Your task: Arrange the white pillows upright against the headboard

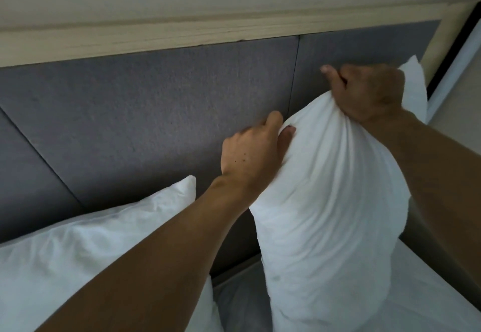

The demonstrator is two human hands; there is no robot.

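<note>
A white pillow [325,201] stands on end at the right, in front of the grey padded headboard [156,110]. My left hand [252,149] pinches its top left corner. My right hand [369,92] is clenched around the bunched fabric at its top right. A second white pillow [91,240] leans against the headboard at the lower left, partly hidden by my left forearm. Behind my right hand a further white pillow corner [413,71] pokes up.
A pale wooden rail [182,37] caps the headboard, with a cream wall above. White bed sheet [429,292] lies at the lower right. A dark-framed edge [455,53] runs down the far right beside the bed.
</note>
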